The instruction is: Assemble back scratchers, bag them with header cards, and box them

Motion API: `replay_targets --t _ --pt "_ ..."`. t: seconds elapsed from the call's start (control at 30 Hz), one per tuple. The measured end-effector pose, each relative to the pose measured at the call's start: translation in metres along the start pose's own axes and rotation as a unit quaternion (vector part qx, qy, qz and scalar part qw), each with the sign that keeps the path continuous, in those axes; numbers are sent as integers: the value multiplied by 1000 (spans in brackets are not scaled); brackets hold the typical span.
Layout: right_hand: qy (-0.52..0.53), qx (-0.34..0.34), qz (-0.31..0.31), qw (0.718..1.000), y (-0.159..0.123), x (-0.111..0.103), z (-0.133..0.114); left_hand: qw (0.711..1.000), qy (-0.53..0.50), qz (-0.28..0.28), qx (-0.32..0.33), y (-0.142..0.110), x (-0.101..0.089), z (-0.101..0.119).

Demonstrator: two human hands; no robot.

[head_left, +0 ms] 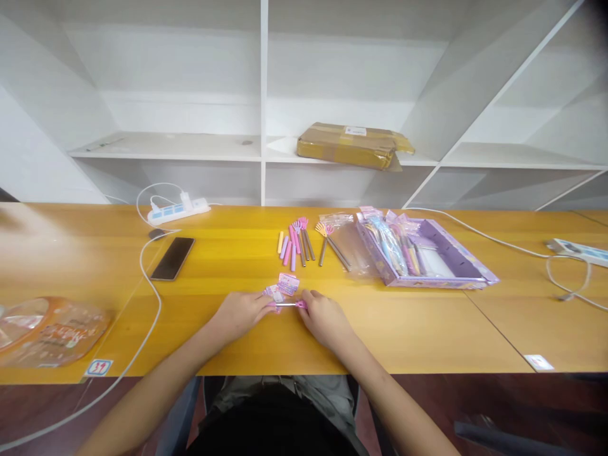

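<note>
My left hand (pixel 240 315) and my right hand (pixel 327 318) hold a small pink back scratcher (pixel 287 304) level between them, low over the table. The left is closed on one end, the right on the pink head; its metal rod shows between. Pink printed cards (pixel 287 284) lie just beyond the fingers. Farther back are loose pink, purple and yellow handles (pixel 287 251). Beside them lie metal rods (pixel 308 244) with pink and purple claw heads, and two more rods (pixel 323 251) with yellow and pink claws.
A purple display box (pixel 446 283) with bagged scratchers (pixel 389 247) stands right, clear plastic bags (pixel 356 250) beside it. Left are a phone (pixel 173 258), power strip (pixel 179 211), white cable (pixel 151 285) and orange plastic bag (pixel 57 329). A taped carton (pixel 351 144) sits on the shelf.
</note>
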State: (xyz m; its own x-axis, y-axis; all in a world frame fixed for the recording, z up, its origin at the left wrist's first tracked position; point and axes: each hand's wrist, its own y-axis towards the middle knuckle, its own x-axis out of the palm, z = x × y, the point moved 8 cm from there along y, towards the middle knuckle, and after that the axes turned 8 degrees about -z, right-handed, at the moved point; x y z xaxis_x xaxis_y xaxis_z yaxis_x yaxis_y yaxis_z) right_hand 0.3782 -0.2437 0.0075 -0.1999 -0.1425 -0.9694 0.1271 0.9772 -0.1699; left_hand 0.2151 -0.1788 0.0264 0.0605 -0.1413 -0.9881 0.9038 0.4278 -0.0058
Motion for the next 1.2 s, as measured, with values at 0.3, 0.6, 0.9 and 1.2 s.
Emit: replay_targets --t 0.3,0.6,0.9,1.2 --pt "-31 -126 80 988 -15 -6 -16 1000 24 3 3 -16 -2 10" --pt "-20 -128 78 989 -16 -6 -17 994 62 -36 -84 -15 3 12" --pt "-56 -107 285 951 -78 -47 185 955 159 -39 -248 -96 -44 -144" --pt "-44 -23 265 963 -114 -26 247 986 86 -45 -135 -107 -8 -132"
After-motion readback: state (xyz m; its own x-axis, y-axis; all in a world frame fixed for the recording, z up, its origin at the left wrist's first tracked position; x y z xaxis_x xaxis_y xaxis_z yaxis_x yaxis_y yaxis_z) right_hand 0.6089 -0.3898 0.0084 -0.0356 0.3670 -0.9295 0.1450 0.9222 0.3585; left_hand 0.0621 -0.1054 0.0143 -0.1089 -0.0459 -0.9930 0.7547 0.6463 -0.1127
